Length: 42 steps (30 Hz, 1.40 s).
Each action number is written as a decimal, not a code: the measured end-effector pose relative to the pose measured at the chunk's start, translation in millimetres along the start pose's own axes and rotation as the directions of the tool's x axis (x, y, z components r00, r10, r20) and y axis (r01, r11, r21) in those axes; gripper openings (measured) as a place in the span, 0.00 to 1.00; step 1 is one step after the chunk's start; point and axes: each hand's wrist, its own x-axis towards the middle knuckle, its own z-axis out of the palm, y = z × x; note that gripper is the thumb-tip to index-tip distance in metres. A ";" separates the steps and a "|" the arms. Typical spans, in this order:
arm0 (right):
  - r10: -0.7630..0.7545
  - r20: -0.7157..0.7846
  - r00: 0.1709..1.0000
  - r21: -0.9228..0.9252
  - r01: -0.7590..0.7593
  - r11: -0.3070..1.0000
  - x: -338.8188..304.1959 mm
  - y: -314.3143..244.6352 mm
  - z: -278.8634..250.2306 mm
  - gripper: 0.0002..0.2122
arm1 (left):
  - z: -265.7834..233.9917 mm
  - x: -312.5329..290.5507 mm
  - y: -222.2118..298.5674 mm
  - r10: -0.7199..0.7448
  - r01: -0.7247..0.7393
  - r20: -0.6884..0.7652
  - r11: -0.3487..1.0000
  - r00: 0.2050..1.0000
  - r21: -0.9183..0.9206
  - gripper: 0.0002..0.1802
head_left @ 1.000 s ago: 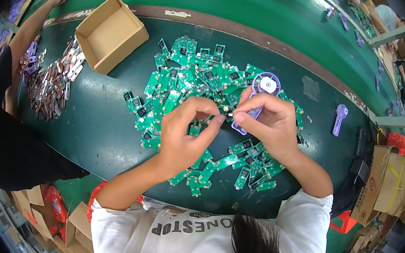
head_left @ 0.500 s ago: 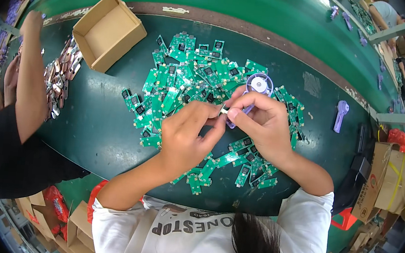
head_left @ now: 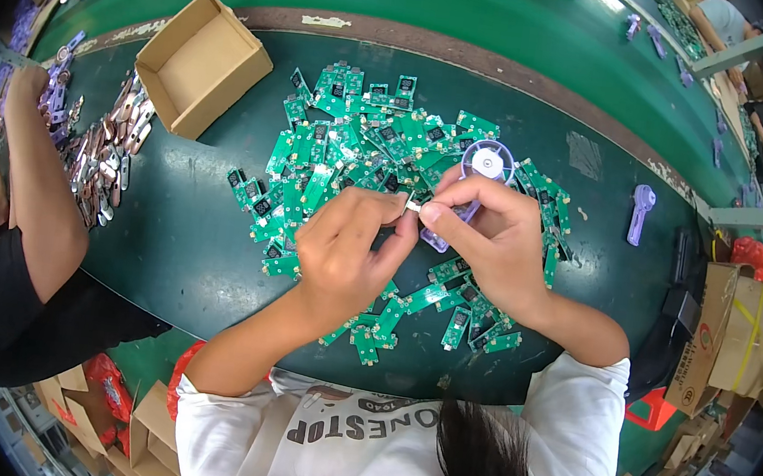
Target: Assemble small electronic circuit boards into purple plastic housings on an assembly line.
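Observation:
My left hand (head_left: pixel 343 245) is closed, thumb and forefinger pinching a thin small piece seen edge-on that looks like a circuit board; the fingers hide most of it. Against it sits a small white connector (head_left: pixel 415 206), pinched by the thumb and forefinger of my right hand (head_left: pixel 493 240). The same right hand holds a purple handheld fan (head_left: pixel 488 160) with a round ring and white hub, its handle partly behind the fingers. Beneath and around both hands spreads a loose heap of green circuit boards (head_left: pixel 318 180), several bearing black display blocks.
An open cardboard box (head_left: pixel 200 66) stands at the back left, beside a pile of shiny handle-shaped parts (head_left: pixel 107 153). Another purple fan part (head_left: pixel 641 214) lies on the right. At the left edge reaches a co-worker's arm (head_left: pixel 49 175). Behind the table runs a green belt (head_left: pixel 406 4).
Both my hands have shifted very slightly left, still meeting at the white connector. The co-worker's arm has moved lower and left, uncovering purple parts beside the shiny pile. Purple parts on the belt have shifted right.

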 end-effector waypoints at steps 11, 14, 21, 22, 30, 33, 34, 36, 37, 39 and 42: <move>0.112 -0.017 0.994 0.226 -0.105 0.968 -2.1 -0.2 7.6 0.03 | 1.3 -0.9 1.0 0.011 -0.010 -0.030 1.000 1.000 0.015 0.12; 0.131 -0.013 0.991 0.231 -0.124 0.965 -3.2 -0.9 7.7 0.03 | 1.8 -1.1 0.9 0.009 -0.009 -0.043 1.000 0.999 0.003 0.12; 0.119 -0.048 0.992 0.217 -0.106 0.970 -5.0 0.8 9.1 0.03 | 1.3 -1.0 0.4 0.058 -0.057 -0.040 0.998 0.998 0.034 0.13; 0.105 -0.049 0.993 0.226 -0.091 0.970 -4.5 0.8 9.6 0.03 | 1.1 -0.6 -0.3 0.098 -0.096 -0.040 0.994 0.994 0.044 0.13; 0.041 -0.026 0.999 0.116 -0.038 0.992 -2.4 -2.6 6.5 0.03 | 1.7 -4.0 4.9 0.062 -0.062 0.007 0.995 0.998 0.073 0.13; 0.058 0.010 0.998 0.121 -0.058 0.991 -1.7 -2.8 4.1 0.03 | 2.9 -5.1 4.2 0.069 -0.069 -0.001 0.997 0.998 0.043 0.13; 0.056 0.008 0.998 0.141 -0.057 0.988 -1.2 -3.7 3.7 0.03 | 3.5 -5.2 4.0 0.081 -0.080 -0.006 0.996 0.997 0.035 0.14; 0.055 0.007 0.998 0.161 -0.056 0.985 0.0 -3.8 2.5 0.02 | 4.2 -5.7 4.2 0.075 -0.075 -0.011 0.997 0.997 0.034 0.14; 0.058 0.016 0.998 0.157 -0.060 0.986 0.5 -3.2 1.4 0.02 | 4.5 -6.1 4.4 0.069 -0.069 -0.016 0.997 0.997 0.031 0.14; 0.062 0.025 0.998 0.153 -0.065 0.986 1.6 -2.0 -1.0 0.02 | 5.2 -8.3 4.8 0.064 -0.063 -0.011 0.997 0.998 0.032 0.14; 0.066 0.051 0.996 0.157 -0.074 0.985 3.2 -1.0 -3.1 0.02 | 3.4 -10.0 4.6 0.063 -0.063 -0.003 0.997 0.998 0.034 0.14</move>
